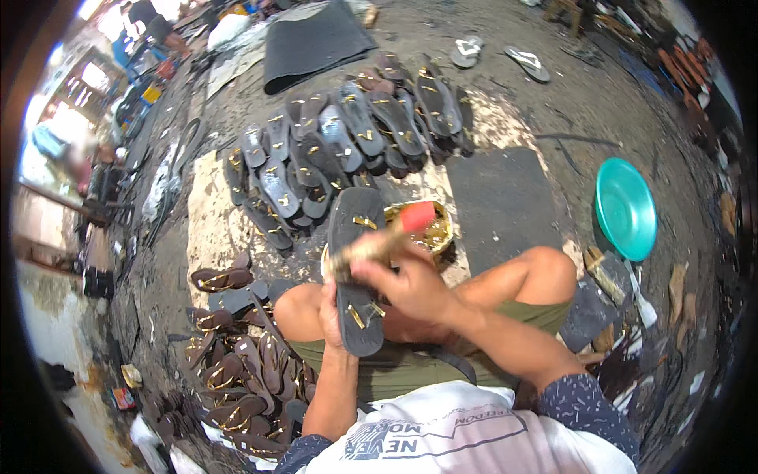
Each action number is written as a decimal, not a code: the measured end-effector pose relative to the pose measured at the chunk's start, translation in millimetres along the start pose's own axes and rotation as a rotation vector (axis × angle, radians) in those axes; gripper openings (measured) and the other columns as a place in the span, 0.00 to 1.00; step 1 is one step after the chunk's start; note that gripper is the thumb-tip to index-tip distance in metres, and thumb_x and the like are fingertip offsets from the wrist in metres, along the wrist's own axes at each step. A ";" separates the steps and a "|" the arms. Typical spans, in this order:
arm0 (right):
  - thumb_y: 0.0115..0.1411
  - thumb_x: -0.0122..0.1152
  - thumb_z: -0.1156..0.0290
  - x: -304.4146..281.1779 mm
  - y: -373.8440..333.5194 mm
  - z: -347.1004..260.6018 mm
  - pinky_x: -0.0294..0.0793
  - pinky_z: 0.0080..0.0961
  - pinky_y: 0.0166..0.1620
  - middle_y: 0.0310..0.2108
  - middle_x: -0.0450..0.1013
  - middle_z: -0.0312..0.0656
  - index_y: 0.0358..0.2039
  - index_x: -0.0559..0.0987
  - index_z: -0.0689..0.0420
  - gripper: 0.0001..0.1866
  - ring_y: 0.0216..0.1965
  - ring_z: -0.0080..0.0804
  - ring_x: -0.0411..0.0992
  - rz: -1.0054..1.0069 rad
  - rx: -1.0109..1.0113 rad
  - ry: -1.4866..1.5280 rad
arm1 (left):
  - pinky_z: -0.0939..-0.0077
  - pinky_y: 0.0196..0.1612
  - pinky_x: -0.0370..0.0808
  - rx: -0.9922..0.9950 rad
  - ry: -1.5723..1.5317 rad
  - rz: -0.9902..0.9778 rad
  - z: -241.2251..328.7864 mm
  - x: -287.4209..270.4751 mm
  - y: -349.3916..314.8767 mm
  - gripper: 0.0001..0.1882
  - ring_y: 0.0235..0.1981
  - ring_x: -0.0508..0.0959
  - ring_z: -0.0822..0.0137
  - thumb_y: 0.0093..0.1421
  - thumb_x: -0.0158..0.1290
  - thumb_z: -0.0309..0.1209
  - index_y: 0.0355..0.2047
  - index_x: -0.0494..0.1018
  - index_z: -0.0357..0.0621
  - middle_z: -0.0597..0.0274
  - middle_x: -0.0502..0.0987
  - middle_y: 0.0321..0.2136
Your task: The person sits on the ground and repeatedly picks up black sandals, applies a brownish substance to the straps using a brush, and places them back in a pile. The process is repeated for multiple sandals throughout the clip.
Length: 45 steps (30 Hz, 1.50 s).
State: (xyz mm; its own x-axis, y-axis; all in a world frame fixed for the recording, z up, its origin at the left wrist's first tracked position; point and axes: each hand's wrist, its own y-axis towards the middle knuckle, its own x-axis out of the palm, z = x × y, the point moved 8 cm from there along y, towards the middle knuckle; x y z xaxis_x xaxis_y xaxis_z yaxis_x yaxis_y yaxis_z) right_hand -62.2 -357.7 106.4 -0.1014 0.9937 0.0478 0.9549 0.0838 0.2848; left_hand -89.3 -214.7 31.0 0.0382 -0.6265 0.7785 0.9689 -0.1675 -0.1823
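Observation:
Upright before me, a dark sandal sole [357, 207] with gold strap ends poking through its face is gripped along its edge by my left hand [331, 316]. My right hand [407, 280] is closed round a glue-smeared brush [417, 216] with a red end. The brush's other end lies across the middle of the sole, blurred by motion. Just beyond my right hand stands a round tub [439, 251] of amber, glue-like liquid, partly hidden by the brush and hand.
Many dark soles [367, 134] with gold bits lie in rows ahead. Brown strapped sandals [253, 363] are piled at my left. A dark mat [501, 197] and a green basin [624, 209] are to the right. A black sheet [312, 43] lies farther off.

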 end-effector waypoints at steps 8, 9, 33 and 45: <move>0.69 0.65 0.64 -42.3 32.9 -8.0 0.74 0.28 0.54 0.45 0.80 0.41 0.50 0.80 0.64 0.17 0.47 0.27 0.75 0.213 -0.121 -0.027 | 0.59 0.47 0.86 0.094 0.107 -0.029 5.3 18.1 -9.2 0.38 0.56 0.78 0.55 0.71 0.49 0.48 0.75 0.47 0.54 0.52 0.65 0.66; 0.69 0.65 0.62 -31.5 23.7 -7.7 0.73 0.27 0.56 0.45 0.80 0.41 0.50 0.80 0.64 0.18 0.49 0.25 0.75 0.264 -0.174 -0.077 | 0.58 0.46 0.86 0.092 0.114 -0.017 5.4 18.5 -9.9 0.39 0.56 0.78 0.54 0.71 0.49 0.48 0.75 0.46 0.55 0.52 0.64 0.66; 0.55 0.76 0.64 10.8 51.3 -35.7 0.63 0.36 0.44 0.38 0.79 0.38 0.45 0.83 0.50 0.17 0.36 0.41 0.72 -0.042 -0.437 -0.722 | 0.57 0.66 0.71 -0.016 -0.580 -0.004 -12.3 12.8 66.5 0.25 0.58 0.76 0.59 0.74 0.45 0.48 0.68 0.65 0.56 0.57 0.74 0.59; 0.62 0.70 0.72 -98.0 -24.3 -46.4 0.73 0.29 0.51 0.44 0.77 0.40 0.52 0.77 0.61 0.19 0.45 0.29 0.73 0.304 -0.070 -0.189 | 0.64 0.39 0.85 -0.011 -0.333 0.190 -3.6 -63.8 156.2 0.27 0.35 0.83 0.60 0.68 0.52 0.54 0.54 0.74 0.44 0.57 0.82 0.40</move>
State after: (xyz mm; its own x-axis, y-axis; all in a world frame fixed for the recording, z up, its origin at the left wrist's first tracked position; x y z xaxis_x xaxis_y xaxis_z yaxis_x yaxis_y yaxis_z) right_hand -88.5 -460.6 139.2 0.2441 0.9691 -0.0356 0.9113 -0.2166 0.3501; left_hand 58.6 -203.7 -49.3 0.2959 -0.3654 0.8826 0.9344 -0.0813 -0.3470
